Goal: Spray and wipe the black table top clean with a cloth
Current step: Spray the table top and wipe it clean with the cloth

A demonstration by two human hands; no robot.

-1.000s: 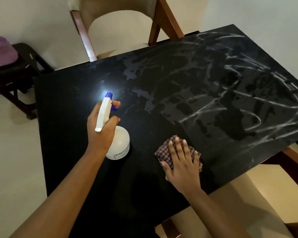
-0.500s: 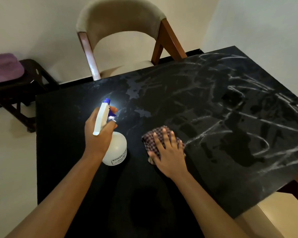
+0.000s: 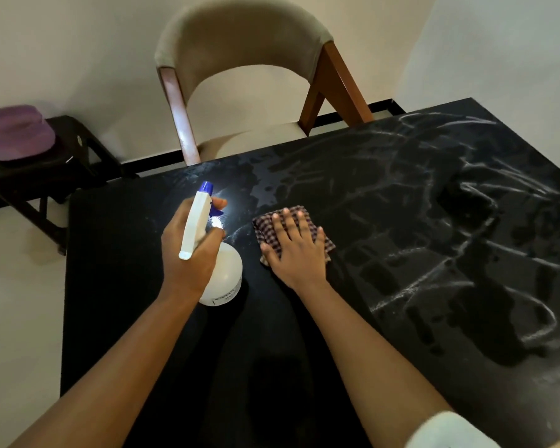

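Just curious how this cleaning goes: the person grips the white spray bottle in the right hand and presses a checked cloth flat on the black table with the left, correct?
Not quite: the hands are swapped. The head view shows the left hand gripping the white spray bottle, while the right hand presses the checked cloth flat on the black table.

Black table top (image 3: 304, 367) across most of the view, streaked with whitish wet smears on its right half. Left hand (image 3: 191, 250) wrapped around the neck of a white spray bottle (image 3: 222, 276) with a blue nozzle (image 3: 206, 187), nozzle aimed far, bottle base over the table. Just right of it, right hand (image 3: 296, 247) pressed flat, fingers spread, on a checked cloth (image 3: 265, 224) lying on the table. Beyond the far edge, a beige chair (image 3: 240, 50) with brown wooden legs. Far left, a dark stool (image 3: 46, 169) bearing a purple cushion (image 3: 13, 130).
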